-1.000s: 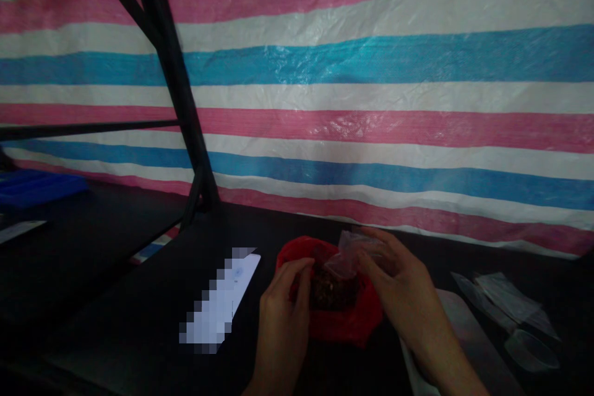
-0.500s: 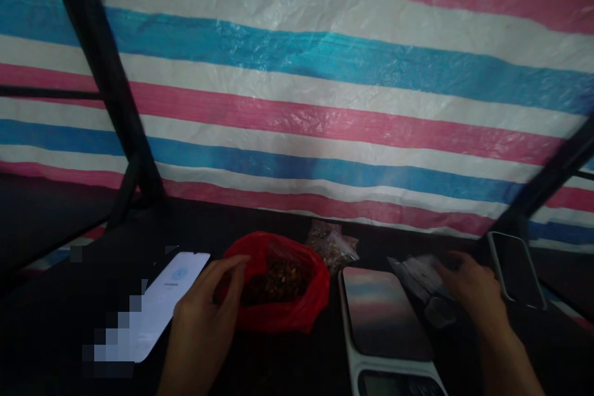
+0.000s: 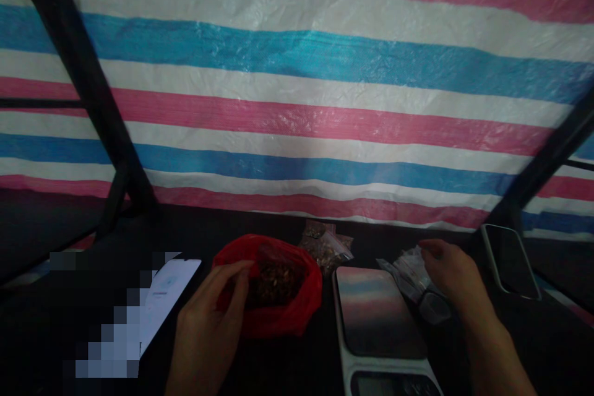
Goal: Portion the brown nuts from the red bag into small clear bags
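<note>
My left hand (image 3: pixel 208 315) hovers at the left rim of a red plastic bag (image 3: pixel 304 315), its thumb and index fingertip close together. What is between those fingertips, if anything, I cannot make out. Inside the bag lies a heap of brown dried bits (image 3: pixel 281 281). My right hand (image 3: pixel 452 272) reaches over a pile of small clear plastic bags (image 3: pixel 408 269), with the fingers closed at the pile's upper right edge. A kitchen scale (image 3: pixel 378 315) with a shiny bare plate stands between the two hands.
Several small filled zip bags (image 3: pixel 325 247) lie behind the red bag. A lit phone (image 3: pixel 174 297) is on the left, a dark phone (image 3: pixel 510 260) on the right. A dark round-edged object (image 3: pixel 435 307) sits by the clear bags. Black posts (image 3: pixel 99 111) and a striped tarp (image 3: pixel 315 93) stand behind.
My right hand has moved left onto the clear bags, its fingers drawing together. My left hand has shifted slightly right over the red bag. The view has moved a little.
</note>
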Tool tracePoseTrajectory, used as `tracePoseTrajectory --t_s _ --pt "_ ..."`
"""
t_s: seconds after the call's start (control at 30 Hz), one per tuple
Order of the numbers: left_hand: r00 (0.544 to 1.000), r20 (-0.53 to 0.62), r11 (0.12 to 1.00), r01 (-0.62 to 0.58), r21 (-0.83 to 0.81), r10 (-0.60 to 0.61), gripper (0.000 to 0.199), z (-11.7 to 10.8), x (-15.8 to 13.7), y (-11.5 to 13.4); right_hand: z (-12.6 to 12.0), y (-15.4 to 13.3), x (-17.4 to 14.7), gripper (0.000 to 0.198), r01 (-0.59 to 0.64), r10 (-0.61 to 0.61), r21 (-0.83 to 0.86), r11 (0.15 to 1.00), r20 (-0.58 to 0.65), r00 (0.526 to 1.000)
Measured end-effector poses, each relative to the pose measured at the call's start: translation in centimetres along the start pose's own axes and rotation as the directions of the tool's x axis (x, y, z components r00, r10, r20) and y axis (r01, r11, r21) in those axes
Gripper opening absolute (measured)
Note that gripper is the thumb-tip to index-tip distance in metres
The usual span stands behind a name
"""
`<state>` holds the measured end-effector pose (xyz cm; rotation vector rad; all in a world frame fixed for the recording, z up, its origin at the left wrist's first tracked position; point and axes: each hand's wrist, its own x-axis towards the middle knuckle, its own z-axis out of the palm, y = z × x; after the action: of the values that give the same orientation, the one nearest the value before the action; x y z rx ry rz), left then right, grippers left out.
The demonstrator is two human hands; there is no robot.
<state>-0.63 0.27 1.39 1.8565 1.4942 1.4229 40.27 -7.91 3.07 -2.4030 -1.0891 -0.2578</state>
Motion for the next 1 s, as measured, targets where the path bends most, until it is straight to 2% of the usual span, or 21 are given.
tracePoseTrajectory --t_s 0.3,0.43,0.57,0.67,0.73,0.8,0.9,1.0 --pt "1.000 -0.018 1.000 -0.018 0.013 0.019 0.030 -0.9 0.3 -0.4 0.6 0.0 -0.6 0.025 -0.090 0.081 0.104 0.991 0.082 0.993" --pt "0.999 -0.033 0.999 -0.032 0.014 0.033 0.031 -1.0 0.5 -0.3 -1.0 -1.0 -0.7 0.029 -0.144 0.137 0.184 0.972 0.048 0.989" --pt "1.000 -0.019 1.000 -0.008 -0.008 0.008 0.029 -0.6 0.2 -0.4 -3.0 -3.7 -0.4 0.035 -0.165 0.166 0.310 0.936 0.024 0.986" --pt "1.000 -0.021 0.999 -0.014 -0.045 0.013 0.029 0.0 -0.1 -0.5 -3.4 -7.7 -1.0 0.042 -0.129 0.131 0.430 0.893 0.024 0.991" --pt "0.999 -0.028 0.997 -0.021 -0.071 0.019 0.029 0.3 -0.1 -0.4 -3.2 -11.4 -2.1 0.047 -0.067 0.058 0.561 0.825 0.034 0.998" --pt "0.999 -0.033 0.994 -0.026 -0.103 0.023 0.029 0.5 -0.1 -0.1 -2.8 -15.5 -3.9 0.047 0.003 -0.036 0.767 0.642 0.026 0.999" --pt "0.999 -0.031 0.989 -0.019 -0.148 0.014 0.028 0.4 -0.1 0.2 -1.7 -20.9 -7.0 0.046 0.025 -0.179 0.901 0.433 0.059 0.982" --pt "1.000 -0.018 0.984 -0.019 -0.179 0.016 0.028 0.1 0.0 0.0 -0.3 -23.9 -9.4 0.038 0.025 -0.277 0.936 0.350 0.078 0.958"
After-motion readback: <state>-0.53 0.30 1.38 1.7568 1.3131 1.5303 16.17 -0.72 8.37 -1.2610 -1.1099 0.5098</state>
